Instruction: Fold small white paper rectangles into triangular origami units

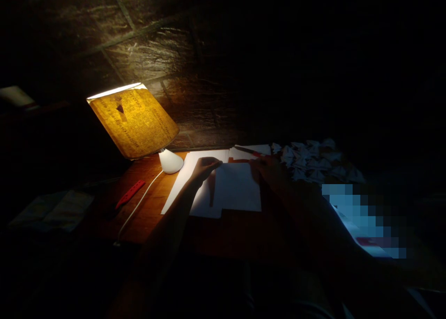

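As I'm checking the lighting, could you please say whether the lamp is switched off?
No, the lamp shade glows yellow and light falls on the wall behind it.

Bare wood left of the papers (pixel 181 189), lamp (pixel 170 162) behind.

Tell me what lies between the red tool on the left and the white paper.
The head view shows the lamp's white cord there, on the wooden table, between the red tool and the white paper.
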A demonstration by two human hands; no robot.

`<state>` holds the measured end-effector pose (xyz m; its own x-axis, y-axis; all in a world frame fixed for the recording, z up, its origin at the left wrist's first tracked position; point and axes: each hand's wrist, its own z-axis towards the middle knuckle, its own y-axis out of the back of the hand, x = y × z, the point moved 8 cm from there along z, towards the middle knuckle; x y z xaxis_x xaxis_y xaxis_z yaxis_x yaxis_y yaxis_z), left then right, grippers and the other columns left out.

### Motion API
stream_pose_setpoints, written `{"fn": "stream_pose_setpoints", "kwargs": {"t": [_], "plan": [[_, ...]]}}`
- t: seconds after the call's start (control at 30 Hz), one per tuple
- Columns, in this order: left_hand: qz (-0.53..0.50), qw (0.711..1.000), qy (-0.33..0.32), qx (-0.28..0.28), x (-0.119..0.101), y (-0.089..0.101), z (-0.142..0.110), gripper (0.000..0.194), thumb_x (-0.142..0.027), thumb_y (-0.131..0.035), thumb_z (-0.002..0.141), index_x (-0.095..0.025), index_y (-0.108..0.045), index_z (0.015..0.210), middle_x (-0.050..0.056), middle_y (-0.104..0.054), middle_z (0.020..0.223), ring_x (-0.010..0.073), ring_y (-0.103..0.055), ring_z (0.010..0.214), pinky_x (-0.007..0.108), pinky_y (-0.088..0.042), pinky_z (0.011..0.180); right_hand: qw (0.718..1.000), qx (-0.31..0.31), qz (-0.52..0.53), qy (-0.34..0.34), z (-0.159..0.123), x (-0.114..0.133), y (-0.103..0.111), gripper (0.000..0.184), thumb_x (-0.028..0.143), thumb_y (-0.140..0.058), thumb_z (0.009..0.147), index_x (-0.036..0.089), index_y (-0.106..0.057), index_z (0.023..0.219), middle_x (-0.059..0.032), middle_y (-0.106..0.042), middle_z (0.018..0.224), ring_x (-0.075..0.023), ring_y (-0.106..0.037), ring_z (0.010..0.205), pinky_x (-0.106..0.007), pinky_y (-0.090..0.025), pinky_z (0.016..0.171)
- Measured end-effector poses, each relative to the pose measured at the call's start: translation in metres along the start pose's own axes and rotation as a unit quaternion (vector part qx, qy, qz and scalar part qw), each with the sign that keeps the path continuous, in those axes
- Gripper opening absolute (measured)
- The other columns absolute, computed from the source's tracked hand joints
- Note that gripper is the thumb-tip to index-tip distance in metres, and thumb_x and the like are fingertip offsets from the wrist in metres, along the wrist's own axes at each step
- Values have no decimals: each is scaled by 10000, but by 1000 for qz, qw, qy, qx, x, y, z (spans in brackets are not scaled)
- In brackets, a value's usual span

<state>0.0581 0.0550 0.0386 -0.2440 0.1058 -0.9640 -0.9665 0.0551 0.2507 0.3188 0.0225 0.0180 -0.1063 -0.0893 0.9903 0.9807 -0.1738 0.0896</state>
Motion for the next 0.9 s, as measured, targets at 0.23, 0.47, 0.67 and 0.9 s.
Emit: {"fn": "stream_pose_setpoints", "kwargs": {"t": [0.23, 0.47, 0.67, 0.9], "plan": [[-39, 999, 13, 12, 11, 3, 4, 491, -518, -941, 578, -158, -611, 532, -15, -543, 516, 99, -489, 518, 219, -317, 531, 999, 26, 16, -8, -1, -2, -3, 543, 684, -819, 650, 217, -569, 533, -1, -583, 510, -124, -487, 489, -272, -354, 485], [-108, 994, -9, -11, 13, 5, 7, 451, -495, -930, 632, -157, -631, 618, -28, -551, 577, 82, -489, 539, 201, -344, 536, 995, 56, 80, 9, -2, 4, -9, 542, 728, -800, 686, 221, -626, 606, 2, -632, 584, -158, -591, 618, -281, -465, 606], [-181, 984, 3, 1, 9, -6, 2, 444, -489, -930, 657, -142, -653, 670, -33, -538, 592, 75, -466, 547, 196, -341, 521, 952, 171, 249, -50, -11, -5, -32, 506, 733, -726, 771, 236, -743, 865, -75, -744, 785, -285, -723, 836, -414, -572, 743], [-235, 967, 47, 86, 0, -34, -15, 366, -418, -940, 709, -151, -707, 799, -24, -625, 682, 99, -591, 634, 192, -461, 607, 938, 289, 190, 12, -28, 7, -56, 507, 394, -954, 619, 254, -760, 1066, -54, -777, 1102, -278, -708, 1057, -457, -555, 993]]}}
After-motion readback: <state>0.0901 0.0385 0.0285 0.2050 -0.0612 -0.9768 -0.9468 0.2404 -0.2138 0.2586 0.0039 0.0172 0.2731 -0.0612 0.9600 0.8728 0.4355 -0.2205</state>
